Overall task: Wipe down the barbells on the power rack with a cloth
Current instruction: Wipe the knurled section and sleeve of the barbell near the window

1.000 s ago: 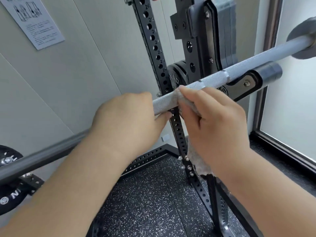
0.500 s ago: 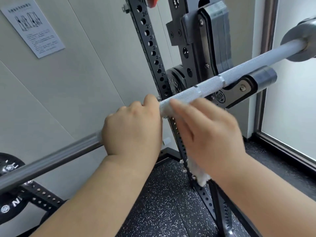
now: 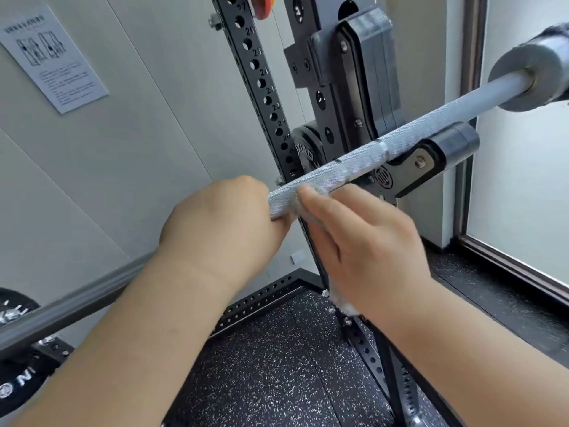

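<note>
Barbell (image 3: 363,163): grey knurled steel shaft, lying across the rack's J-hook (image 3: 431,155), sleeve at the right. We are gripping it with our left hand (image 3: 221,229), fingers curling round the shaft. Our right hand (image 3: 363,248) is holding a pale fluffy cloth (image 3: 295,204) on the knurling just beside it, fingers bending over it. Behind are standing a black perforated upright (image 3: 261,84), a weight plate (image 3: 308,149) and a wall notice (image 3: 52,57). Our left forearm is hiding part of the shaft.
</note>
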{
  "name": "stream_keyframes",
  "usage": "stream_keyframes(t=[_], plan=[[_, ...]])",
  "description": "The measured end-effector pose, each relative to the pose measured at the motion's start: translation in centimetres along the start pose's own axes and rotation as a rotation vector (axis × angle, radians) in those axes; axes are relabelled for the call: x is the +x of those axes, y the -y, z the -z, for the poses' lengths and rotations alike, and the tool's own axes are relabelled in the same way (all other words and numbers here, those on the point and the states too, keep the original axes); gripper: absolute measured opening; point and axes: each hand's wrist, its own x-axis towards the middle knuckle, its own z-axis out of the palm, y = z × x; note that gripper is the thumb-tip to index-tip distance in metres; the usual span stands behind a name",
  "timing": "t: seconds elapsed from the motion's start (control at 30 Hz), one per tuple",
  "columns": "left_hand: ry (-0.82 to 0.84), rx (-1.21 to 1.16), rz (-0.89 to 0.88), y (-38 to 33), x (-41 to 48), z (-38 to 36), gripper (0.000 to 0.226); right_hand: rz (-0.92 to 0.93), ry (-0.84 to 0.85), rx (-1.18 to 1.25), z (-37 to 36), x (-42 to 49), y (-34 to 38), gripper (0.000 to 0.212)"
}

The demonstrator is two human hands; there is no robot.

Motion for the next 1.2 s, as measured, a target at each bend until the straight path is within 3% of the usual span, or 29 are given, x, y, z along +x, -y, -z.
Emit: stream_keyframes(t=[0.1, 0.2, 0.3, 0.43, 0.57, 0.63, 0.73, 0.87, 0.97, 1.07, 1.2], plan=[[0.134, -0.07, -0.004, 0.2, 0.5, 0.7, 0.05, -0.096, -0.058, 0.014, 1.0, 1.3, -1.4, 0.019], [0.136, -0.096, -0.004, 0.2, 0.5, 0.8, 0.05, -0.089, -0.036, 0.001, 0.5, 0.7, -0.1, 0.018], [0.07, -0.051, -0.016, 0.2, 0.2, 0.3, 0.052, -0.006, 0.001, -0.002, 0.2, -0.2, 0.2, 0.02], [0.001, -0.012, -0.018, 0.1, -0.1, 0.0, 0.056, -0.11, -0.076, 0.048, 1.2, 1.1, -1.5, 0.02], [-0.022, -0.019, 0.003, -0.3, -0.4, 0.0, 0.058, 0.015, 0.005, 0.03, 0.1, -0.4, -0.2, 0.023], [-0.067, 0.012, 0.016, -0.6, -0.8, 0.0, 0.058, -0.023, -0.016, 0.043, 0.9, 0.1, -1.7, 0.023], [-0.163, 0.049, 0.022, -1.5, -1.7, -0.2, 0.056, -0.116, -0.078, 0.058, 1.3, 0.3, -2.4, 0.022], [-0.351, 0.077, -0.064, -3.3, -3.4, -2.0, 0.055, -0.01, -0.037, 0.017, 0.6, -1.0, -1.4, 0.022], [-0.394, 0.124, -0.072, -2.9, -2.6, -2.7, 0.051, -0.087, -0.107, 0.039, 1.4, 0.0, -3.0, 0.02], [-0.377, 0.18, -0.039, -2.5, -1.2, -1.8, 0.047, -0.067, -0.064, 0.016, 0.5, -0.7, -2.2, 0.022], [-0.213, 0.15, 0.014, -2.5, 0.1, -1.2, 0.045, -0.1, -0.076, 0.034, 1.2, 0.0, -2.9, 0.022]])
